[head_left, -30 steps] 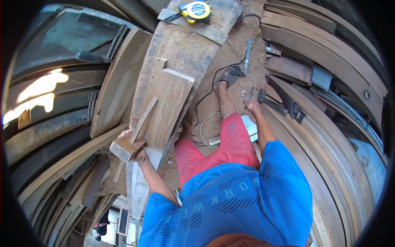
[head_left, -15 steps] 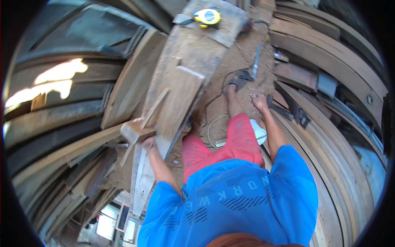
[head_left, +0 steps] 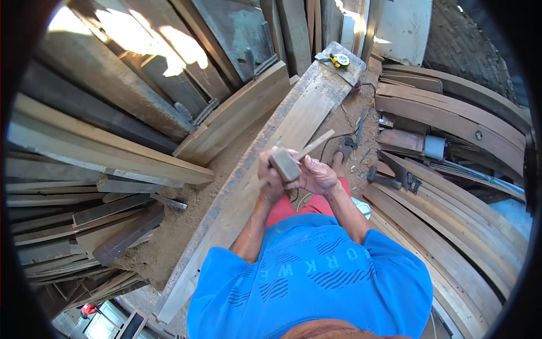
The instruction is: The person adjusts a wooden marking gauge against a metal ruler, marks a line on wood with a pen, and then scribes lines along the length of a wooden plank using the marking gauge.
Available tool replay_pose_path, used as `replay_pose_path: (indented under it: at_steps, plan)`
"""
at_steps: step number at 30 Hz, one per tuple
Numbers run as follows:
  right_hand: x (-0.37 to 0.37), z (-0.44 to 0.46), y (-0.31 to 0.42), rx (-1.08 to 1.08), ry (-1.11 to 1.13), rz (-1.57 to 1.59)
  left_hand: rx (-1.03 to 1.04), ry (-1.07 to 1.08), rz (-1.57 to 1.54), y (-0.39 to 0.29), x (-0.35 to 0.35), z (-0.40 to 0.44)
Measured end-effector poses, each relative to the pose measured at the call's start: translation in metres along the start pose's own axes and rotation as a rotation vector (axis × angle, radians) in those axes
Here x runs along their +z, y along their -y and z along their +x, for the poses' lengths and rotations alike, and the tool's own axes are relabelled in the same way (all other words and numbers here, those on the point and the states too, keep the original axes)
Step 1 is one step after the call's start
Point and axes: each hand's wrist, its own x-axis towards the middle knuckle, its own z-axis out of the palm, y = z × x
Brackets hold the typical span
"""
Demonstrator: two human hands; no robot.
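Observation:
In front of my chest, a wooden marking gauge (head_left: pixel 286 164) is held up over the bench plank, its block tilted and a thin stem sticking out to the upper right. My left hand (head_left: pixel 271 179) wraps round the block from the left. On the other side, my right hand (head_left: pixel 319 175) has its palm turned up, with thumb and fingers at the stem close to the block; part of the grip is hidden. Beneath both hands runs a long, worn bench plank (head_left: pixel 209 226), with a flat board (head_left: pixel 305 116) lying on it.
A yellow tape measure (head_left: pixel 339 60) sits at the bench's far end. To my right, a hammer (head_left: pixel 385 178) lies on stacked boards (head_left: pixel 446 226). More timber (head_left: pixel 62 203) is piled at left, beside sawdust (head_left: pixel 164 248) on the floor. A cord (head_left: pixel 333 137) runs near my foot.
My left hand has brought the marking gauge from the bench's left side to in front of me. My right hand has left the spot beside the hammer and joined it. The view has turned.

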Motion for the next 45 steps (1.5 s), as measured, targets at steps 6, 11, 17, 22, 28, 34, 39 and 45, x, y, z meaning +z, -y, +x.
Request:
replay_pose_path:
  at_steps: [6, 11, 17, 22, 28, 34, 39, 45]
  plan:
    - [-0.003, -0.021, -0.024, -0.080, -0.173, -0.274, 0.519, 0.295, 0.729, -0.085, -0.040, -0.026]
    - [0.013, -0.023, -0.018, -0.224, -0.300, -0.827, 0.012, 0.178, 0.552, -0.070, -0.083, -0.002]
    - [0.009, -0.013, -0.033, -0.184, -0.288, -1.315, -0.342, 0.263, 0.060, -0.092, -0.011, 0.039]
    - [0.001, -0.029, -0.050, -0.134, -0.301, -1.314, -0.388, 0.312, 0.000, -0.076, -0.022, 0.023]
    - [-0.041, -0.054, -0.048, 0.481, -0.154, -0.617, -0.396, 0.554, -0.233, -0.084, -0.045, -0.011]
    - [-0.048, -0.056, -0.063, 0.449, -0.039, -0.513, -0.409, 0.651, -0.328, -0.083, -0.050, -0.014]
    - [-0.036, -0.062, -0.064, 0.327, -0.324, -0.654, -0.378, 0.642, -0.130, -0.071, -0.051, 0.000]
    - [-0.022, -0.084, -0.098, -0.052, -0.312, 0.034, -0.456, 0.460, -0.317, -0.066, -0.047, 0.006]
